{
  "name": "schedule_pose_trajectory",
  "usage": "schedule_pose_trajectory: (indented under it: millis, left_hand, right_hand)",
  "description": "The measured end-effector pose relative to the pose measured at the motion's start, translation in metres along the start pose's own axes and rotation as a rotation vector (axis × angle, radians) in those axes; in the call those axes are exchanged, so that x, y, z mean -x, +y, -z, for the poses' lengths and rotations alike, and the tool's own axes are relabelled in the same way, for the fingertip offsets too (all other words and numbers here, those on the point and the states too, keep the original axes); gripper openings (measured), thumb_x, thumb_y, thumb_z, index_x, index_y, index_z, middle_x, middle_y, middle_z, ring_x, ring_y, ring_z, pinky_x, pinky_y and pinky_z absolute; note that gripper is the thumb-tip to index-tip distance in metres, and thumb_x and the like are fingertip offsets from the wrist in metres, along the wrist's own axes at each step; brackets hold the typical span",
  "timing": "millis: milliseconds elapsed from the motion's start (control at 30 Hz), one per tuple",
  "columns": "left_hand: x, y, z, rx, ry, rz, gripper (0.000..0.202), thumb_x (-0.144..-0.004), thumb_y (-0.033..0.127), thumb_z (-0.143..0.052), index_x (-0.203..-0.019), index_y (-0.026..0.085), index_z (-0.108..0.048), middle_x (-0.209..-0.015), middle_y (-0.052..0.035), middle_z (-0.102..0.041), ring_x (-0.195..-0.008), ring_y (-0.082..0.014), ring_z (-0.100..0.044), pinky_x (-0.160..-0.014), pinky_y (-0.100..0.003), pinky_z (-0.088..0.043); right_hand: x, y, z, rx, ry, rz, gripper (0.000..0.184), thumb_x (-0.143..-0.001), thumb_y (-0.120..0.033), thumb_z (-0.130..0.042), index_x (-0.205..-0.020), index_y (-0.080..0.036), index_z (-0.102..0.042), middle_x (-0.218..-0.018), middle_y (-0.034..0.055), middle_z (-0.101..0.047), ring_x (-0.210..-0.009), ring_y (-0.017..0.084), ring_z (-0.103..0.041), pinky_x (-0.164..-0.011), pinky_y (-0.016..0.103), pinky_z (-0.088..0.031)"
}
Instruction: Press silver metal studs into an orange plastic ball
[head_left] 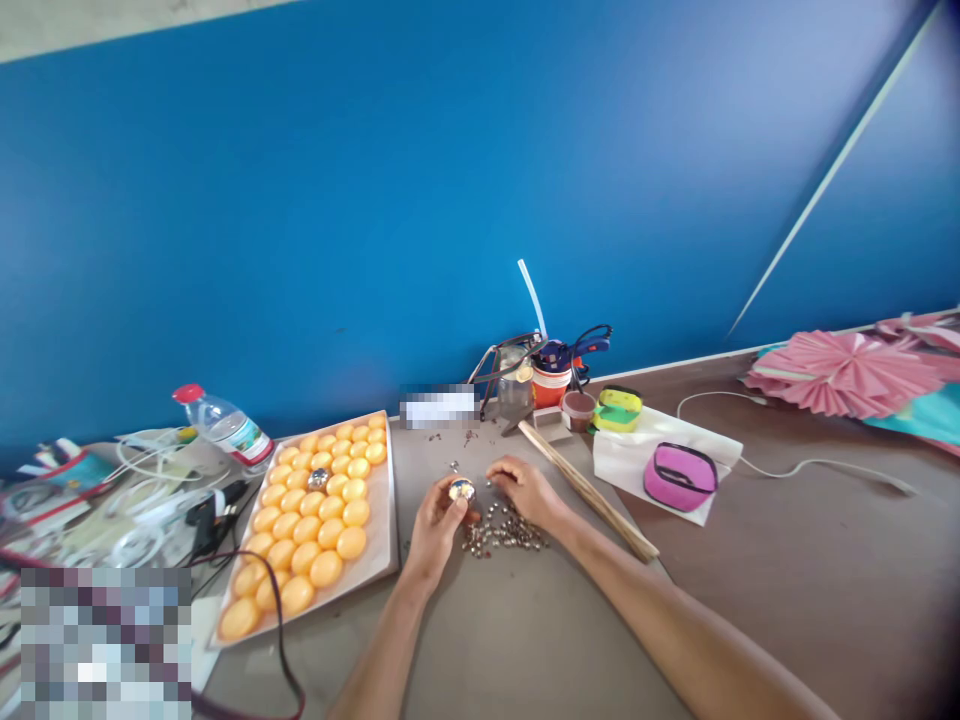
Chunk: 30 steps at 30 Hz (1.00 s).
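My left hand (437, 522) is closed around a small shiny ball (462, 490) with a silvery, gold-tinted surface. Just right of it, my right hand (525, 488) has its fingers bent and drawn together, thumb low. Whether a bead sits between those fingertips is too small to tell. Under and beside both hands lies a loose pile of small shiny metallic beads (504, 535) on the grey table (495, 630). To the left, a shallow white tray (386, 545) carries rows of orange balls (306, 545) and one silver-studded ball (319, 480).
A wooden stick (589, 490) lies right of my right arm. Behind stand a glass jar (515, 385), an orange cup (551, 388) with tools, and a brown pot (578, 411). A purple-covered item (680, 476) rests on white paper. Cables and a bottle (232, 430) crowd the left.
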<state>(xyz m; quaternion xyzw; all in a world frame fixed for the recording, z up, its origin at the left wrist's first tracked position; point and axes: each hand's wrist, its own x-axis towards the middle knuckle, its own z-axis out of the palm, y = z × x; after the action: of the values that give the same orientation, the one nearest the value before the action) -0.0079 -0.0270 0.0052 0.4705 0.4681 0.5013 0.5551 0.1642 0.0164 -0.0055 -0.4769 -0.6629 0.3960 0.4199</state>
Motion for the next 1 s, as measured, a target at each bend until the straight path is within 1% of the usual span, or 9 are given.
schedule_pose_trajectory:
  millis: [100, 167, 233, 367, 467, 600, 667, 833, 1000]
  left_hand:
    - [0.000, 0.004, -0.002, -0.022, 0.010, 0.013, 0.047, -0.070, 0.043, -0.067, -0.107, 0.017, -0.054, -0.095, -0.0049, -0.059, -0.066, -0.0137, -0.061, -0.066, -0.028, -0.050]
    - [0.000, 0.005, -0.003, -0.041, 0.008, 0.011, 0.048, -0.069, 0.042, -0.067, -0.107, 0.017, -0.054, -0.094, -0.0046, -0.059, -0.067, -0.0138, -0.060, -0.067, -0.029, -0.050]
    - [0.000, 0.005, -0.003, -0.051, -0.002, 0.003, 0.047, -0.069, 0.042, -0.067, -0.107, 0.016, -0.053, -0.094, -0.0049, -0.060, -0.071, -0.0148, -0.059, -0.068, -0.029, -0.051]
    - [0.000, 0.005, -0.003, -0.046, -0.024, -0.004, 0.046, -0.070, 0.041, -0.066, -0.107, 0.017, -0.053, -0.095, -0.0055, -0.061, -0.082, -0.0177, -0.058, -0.071, -0.030, -0.051]
    - [0.000, 0.006, -0.002, -0.071, -0.030, 0.002, 0.045, -0.070, 0.041, -0.066, -0.106, 0.017, -0.053, -0.096, -0.0055, -0.061, -0.082, -0.0180, -0.058, -0.071, -0.030, -0.052]
    - [0.000, 0.002, -0.001, -0.107, -0.034, -0.002, 0.047, -0.069, 0.041, -0.067, -0.107, 0.017, -0.054, -0.100, -0.0063, -0.062, -0.081, -0.0179, -0.060, -0.073, -0.031, -0.051]
    - [-0.001, -0.001, 0.001, -0.119, -0.043, -0.003, 0.048, -0.070, 0.042, -0.066, -0.109, 0.017, -0.054, -0.101, -0.0066, -0.062, -0.080, -0.0179, -0.060, -0.073, -0.032, -0.050]
    - [-0.001, -0.009, 0.006, -0.164, -0.075, -0.043, 0.048, -0.072, 0.041, -0.064, -0.112, 0.017, -0.053, -0.102, -0.0072, -0.061, -0.089, -0.0199, -0.058, -0.079, -0.032, -0.048]
    - [0.002, -0.008, 0.006, -0.227, -0.068, -0.036, 0.049, -0.073, 0.040, -0.064, -0.114, 0.016, -0.052, -0.098, -0.0071, -0.062, -0.084, -0.0190, -0.058, -0.077, -0.030, -0.047]
  right_hand:
    - [-0.001, -0.004, 0.003, -0.368, 0.007, -0.165, 0.013, -0.072, -0.026, -0.054, -0.080, -0.017, -0.060, -0.060, -0.0020, -0.057, -0.051, 0.010, -0.046, -0.056, 0.024, -0.037]
    - [0.001, -0.011, 0.002, -0.565, -0.014, -0.202, 0.018, -0.068, -0.029, -0.059, -0.082, -0.017, -0.058, -0.063, -0.0026, -0.058, -0.049, 0.008, -0.045, -0.053, 0.023, -0.035]
    - [0.004, -0.019, 0.000, -0.648, -0.059, -0.222, 0.018, -0.067, -0.028, -0.062, -0.080, -0.017, -0.057, -0.063, -0.0032, -0.058, -0.049, 0.007, -0.044, -0.053, 0.022, -0.033]
    - [0.009, -0.029, -0.005, -0.609, -0.145, -0.234, 0.013, -0.066, -0.027, -0.062, -0.070, -0.017, -0.056, -0.057, -0.0054, -0.052, -0.049, 0.007, -0.040, -0.052, 0.022, -0.030]
    - [0.010, -0.029, -0.007, -0.546, -0.158, -0.231, 0.011, -0.065, -0.026, -0.061, -0.068, -0.017, -0.057, -0.056, -0.0058, -0.049, -0.050, 0.007, -0.039, -0.053, 0.022, -0.029]
    - [0.010, -0.027, -0.007, -0.488, -0.196, -0.263, 0.011, -0.065, -0.026, -0.060, -0.069, -0.016, -0.058, -0.058, -0.0050, -0.050, -0.051, 0.007, -0.039, -0.053, 0.022, -0.031]
    - [0.011, -0.027, -0.007, -0.483, -0.206, -0.279, 0.011, -0.066, -0.026, -0.059, -0.070, -0.016, -0.058, -0.058, -0.0049, -0.051, -0.051, 0.007, -0.040, -0.052, 0.022, -0.030]
    - [0.013, -0.031, -0.005, -0.461, -0.218, -0.324, 0.009, -0.065, -0.024, -0.058, -0.069, -0.016, -0.057, -0.052, -0.0063, -0.048, -0.048, 0.007, -0.040, -0.050, 0.021, -0.029]
    - [0.016, -0.033, -0.005, -0.460, -0.208, -0.355, 0.004, -0.065, -0.020, -0.055, -0.068, -0.017, -0.054, -0.047, -0.0069, -0.048, -0.046, 0.007, -0.041, -0.050, 0.021, -0.031]
